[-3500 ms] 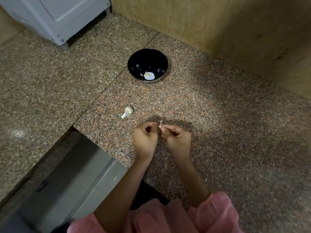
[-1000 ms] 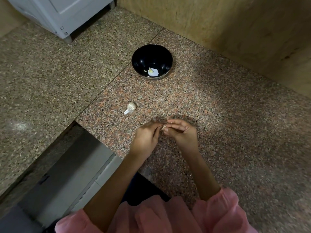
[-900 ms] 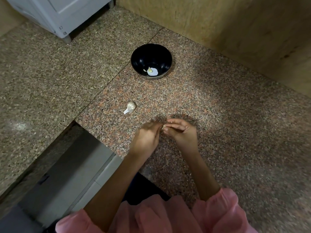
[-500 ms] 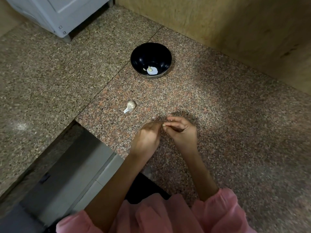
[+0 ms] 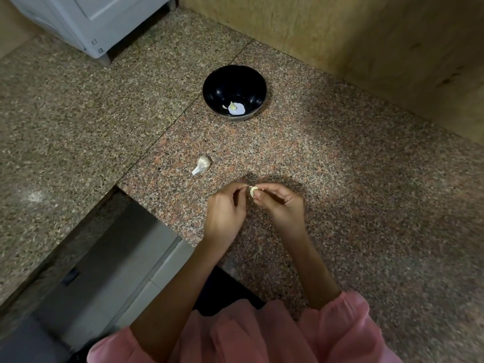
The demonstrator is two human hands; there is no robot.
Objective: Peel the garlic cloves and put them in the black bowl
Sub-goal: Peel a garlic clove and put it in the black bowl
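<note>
Right hand (image 5: 281,205) pinches the garlic clove (image 5: 253,191); left hand (image 5: 225,209) nips something at its tip, likely skin. Best to strip it fully before the black bowl (image 5: 234,91).

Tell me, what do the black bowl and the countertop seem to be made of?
Black bowl: glossy, with small light glints on its inner wall; probably glazed ceramic or hard plastic, I cannot tell which. Countertop: speckled pink, grey and black grain with a dull sheen, likely polished granite.

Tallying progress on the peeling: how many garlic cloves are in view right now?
3. One clove lies in the black bowl, one unpeeled clove lies on the counter, and one is pinched between the left hand and right hand. None seems hidden.
</note>
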